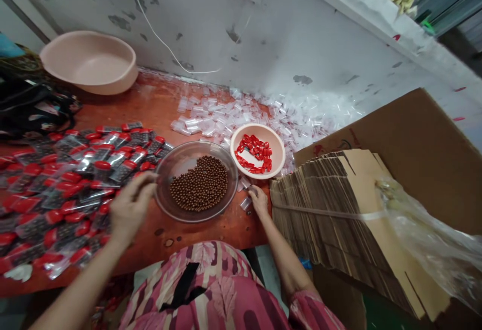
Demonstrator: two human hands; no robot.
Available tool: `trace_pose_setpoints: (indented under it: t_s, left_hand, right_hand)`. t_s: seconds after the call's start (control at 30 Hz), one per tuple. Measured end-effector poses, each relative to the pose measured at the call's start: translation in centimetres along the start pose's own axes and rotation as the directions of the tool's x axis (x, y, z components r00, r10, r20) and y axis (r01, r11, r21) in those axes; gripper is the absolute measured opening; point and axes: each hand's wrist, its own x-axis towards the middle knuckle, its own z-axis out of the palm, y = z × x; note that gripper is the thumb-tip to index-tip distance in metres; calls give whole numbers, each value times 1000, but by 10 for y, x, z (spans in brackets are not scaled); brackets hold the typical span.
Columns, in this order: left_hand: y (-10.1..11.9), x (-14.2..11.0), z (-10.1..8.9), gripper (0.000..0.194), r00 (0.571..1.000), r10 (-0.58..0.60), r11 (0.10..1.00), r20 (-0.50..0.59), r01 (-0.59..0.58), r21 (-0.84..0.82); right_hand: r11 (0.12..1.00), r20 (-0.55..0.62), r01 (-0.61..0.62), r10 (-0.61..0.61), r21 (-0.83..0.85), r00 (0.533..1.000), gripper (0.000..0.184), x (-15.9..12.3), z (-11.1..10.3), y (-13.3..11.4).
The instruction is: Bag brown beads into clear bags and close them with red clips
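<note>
Brown round beads (203, 184) lie in a round clear plastic bowl (183, 163) on a red-brown desk (146, 104). Left hand (130, 207): fingers loosely parted beside the rim. Right hand (259, 202): fingers bunched near a small clear container (246, 203); hold unclear. Beyond: pale pink bowl (279, 152) of red caps (259, 144).

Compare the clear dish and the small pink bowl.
- Material look: the clear dish is see-through; the small pink bowl is opaque.
- Size: the clear dish is wider than the small pink bowl.
- Contents: the clear dish holds brown beads; the small pink bowl holds red caps.

Shared: both are round, open-topped and hold many small parts.
</note>
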Motion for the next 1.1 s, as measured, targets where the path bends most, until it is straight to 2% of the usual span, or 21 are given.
trace_pose_setpoints:
  t_s: [0.03,0.07,0.1,0.13,0.17,0.2,0.23,0.3,0.37,0.43,0.47,0.5,0.53,0.6,0.67,0.73,0.83,0.93,1.0,1.1]
  left_hand:
    - [17,-12,19,33,984,-29,990,176,53,-131]
    - [31,-23,39,32,932,-44,956,361,144,-256]
    - [43,-33,59,32,827,-47,898,560,281,-339]
    - [52,-42,80,32,707,-48,815,705,436,-382]
    - [58,-50,99,34,589,-60,709,806,593,-381]
    - [63,-57,115,37,491,-101,590,865,730,-346]
    - [66,-62,129,39,429,-130,476,894,818,-324]
    - [70,-69,148,40,379,-115,294,918,896,-333]
    - [72,-72,155,38,389,-87,194,917,910,-367]
    - [70,-73,155,32,412,-96,171,906,904,-392]
    - [68,-74,154,29,426,-113,177,898,898,-404]
    - [65,-75,153,26,440,-133,193,888,890,-413]
    - [63,-77,153,25,455,-152,226,877,880,-418]
    - [58,-80,154,27,484,-182,323,856,852,-413]
    - [55,-85,159,33,501,-196,425,843,818,-387]
    - [54,-88,166,37,507,-199,478,839,798,-369]
    - [52,-91,174,38,536,-200,515,820,770,-377]
    - [51,-90,177,35,574,-195,536,796,742,-404]
    - [51,-89,177,34,597,-193,539,779,728,-424]
    - [55,-86,176,35,605,-200,520,771,732,-439]
  right_hand:
    - [999,21,29,-29,36,999,31,-5,-3,-2]
    - [994,39,60,-64,90,997,32,-11,-6,-5]
    - [983,51,93,-102,158,993,33,-17,-8,-9]
    - [965,56,128,-145,230,988,34,-25,-10,-15]
    - [941,55,165,-189,294,980,34,-32,-12,-21]
    - [918,48,205,-235,340,971,35,-41,-12,-28]
    - [902,36,250,-280,353,959,36,-50,-12,-36]
    - [885,10,377,-394,274,919,38,-68,-10,-48]
    - [837,21,529,-537,140,843,47,-85,-6,-53]
    - [765,89,642,-644,53,760,61,-97,-1,-48]
    - [756,106,654,-654,39,749,64,-99,1,-42]
    - [779,90,626,-626,30,774,62,-98,3,-34]
    - [824,50,566,-566,19,823,57,-94,4,-25]
    - [948,-109,317,-318,-31,942,46,-78,4,-5]
    - [986,-133,91,-110,-142,985,47,-56,3,13]
    - [977,-93,-29,9,-209,996,46,-38,0,26]
    - [978,-62,-56,45,-200,997,39,-27,-6,34]
    - [994,-50,-15,9,-110,999,39,-34,-11,31]
    - [992,-27,65,-62,109,998,41,-45,-12,24]
    - [859,-21,155,-166,488,986,42,-64,-12,5]
